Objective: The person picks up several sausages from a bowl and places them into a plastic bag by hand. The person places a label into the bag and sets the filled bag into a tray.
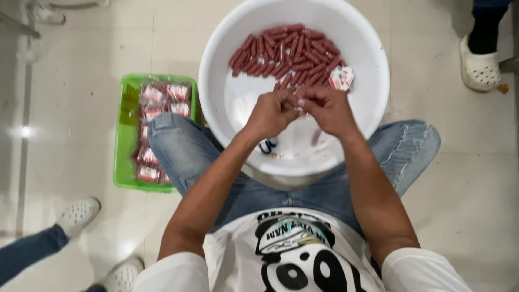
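Person wears white short-sleeved tee point(303, 265) with black-and-white graphic print on the chest, faded light-blue jeans point(184, 146), bare forearms, no gloves, watch or rings visible.

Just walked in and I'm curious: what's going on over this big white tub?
A seated person holds both hands together over a white basin, the left hand and right hand pinching something small between them; what exactly is hidden. A pile of small red sausages lies in the basin. Beside it, a green crate holds sealed packets. Other people's feet stand nearby.
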